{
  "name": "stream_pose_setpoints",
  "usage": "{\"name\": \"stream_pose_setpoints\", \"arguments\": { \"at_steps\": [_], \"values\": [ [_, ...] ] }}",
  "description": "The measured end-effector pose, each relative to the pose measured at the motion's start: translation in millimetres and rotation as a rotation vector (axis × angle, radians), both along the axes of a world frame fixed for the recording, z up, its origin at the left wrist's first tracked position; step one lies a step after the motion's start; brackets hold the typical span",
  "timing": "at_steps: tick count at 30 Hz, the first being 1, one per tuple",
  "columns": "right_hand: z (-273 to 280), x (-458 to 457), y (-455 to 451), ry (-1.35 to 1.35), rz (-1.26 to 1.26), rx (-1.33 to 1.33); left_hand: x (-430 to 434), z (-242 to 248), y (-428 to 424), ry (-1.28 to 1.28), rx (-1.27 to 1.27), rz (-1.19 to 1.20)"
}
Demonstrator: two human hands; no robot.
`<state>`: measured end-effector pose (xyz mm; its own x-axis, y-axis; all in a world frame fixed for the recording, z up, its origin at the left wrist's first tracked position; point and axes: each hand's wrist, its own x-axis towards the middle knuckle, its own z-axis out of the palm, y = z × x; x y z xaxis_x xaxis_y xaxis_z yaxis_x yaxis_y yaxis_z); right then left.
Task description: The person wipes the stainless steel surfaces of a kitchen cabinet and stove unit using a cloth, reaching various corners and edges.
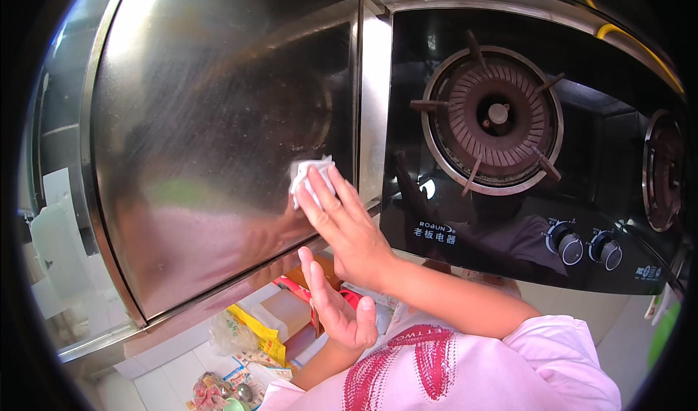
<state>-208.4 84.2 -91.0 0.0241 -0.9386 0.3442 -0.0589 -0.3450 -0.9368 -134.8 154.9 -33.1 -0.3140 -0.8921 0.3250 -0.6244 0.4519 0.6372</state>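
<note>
My right hand (349, 225) presses a crumpled white cloth or tissue (312, 179) flat against a shiny metal panel (218, 122). The fingers lie extended over the cloth, near the panel's right edge. Below it, my left hand (341, 313) is raised with its palm showing and fingers apart, holding nothing. Fine scratches or smears and blurred reflections show across the panel, which a metal frame (90, 111) borders on the left.
To the right sits a black ROBAM gas hob (425, 203) with a burner (496, 111) and two knobs (571, 247). A yellow hose (632, 43) runs behind it. Bags and boxes, including a yellow packet (262, 334), lie low beneath the panel.
</note>
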Motion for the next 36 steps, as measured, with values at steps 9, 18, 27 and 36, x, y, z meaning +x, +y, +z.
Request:
{"name": "stream_pose_setpoints", "arguments": {
  "at_steps": [9,18,27,36],
  "values": [
    [11.7,-9.7,-18.0,0.063,-0.007,-0.026,-0.8,0.7,-3.2,0.030,-0.008,0.000],
    [13.1,0.4,-4.7,0.032,-0.047,-0.112,-2.0,-5.0,-0.8,0.163,0.054,-0.014],
    [7.7,-0.6,-0.9,-0.002,-0.061,-0.014,-0.2,-4.1,-2.6,0.018,0.023,-0.032],
    [12.8,-14.6,-29.1,0.057,-0.049,-0.052,-1.1,-2.0,-5.4,0.010,0.013,-0.029]
  ]
}}
